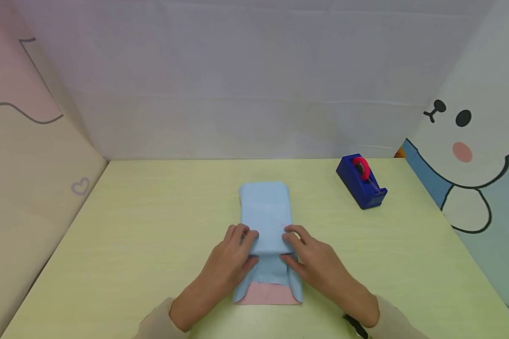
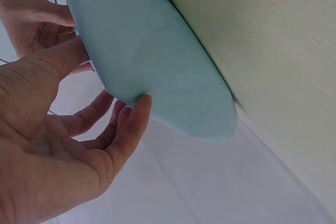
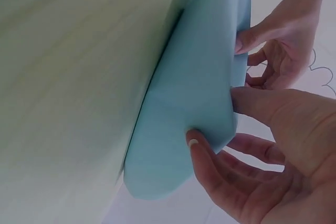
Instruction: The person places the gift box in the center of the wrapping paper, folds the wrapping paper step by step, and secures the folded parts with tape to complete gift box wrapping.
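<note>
A box-shaped packet in light blue wrapping paper [image 1: 266, 205] lies on the table with its long side pointing away from me. At its near end the paper extends as a flap, with a strip of pink inner side [image 1: 269, 294] showing. My left hand [image 1: 228, 262] grips the packet's left near corner, fingertips on top and thumb at the end face. Mirroring it, my right hand [image 1: 320, 261] holds the right near corner. In the left wrist view the little finger [image 2: 135, 124] touches the blue side; in the right wrist view a fingertip [image 3: 193, 139] presses the opposite side.
A dark blue tape dispenser [image 1: 360, 186] with a red core stands at the table's back right. The pale yellow-green table [image 1: 152, 212] runs back to a whitish wall covering [image 1: 237, 84]. Panels with cartoon drawings [image 1: 462, 141] border the sides.
</note>
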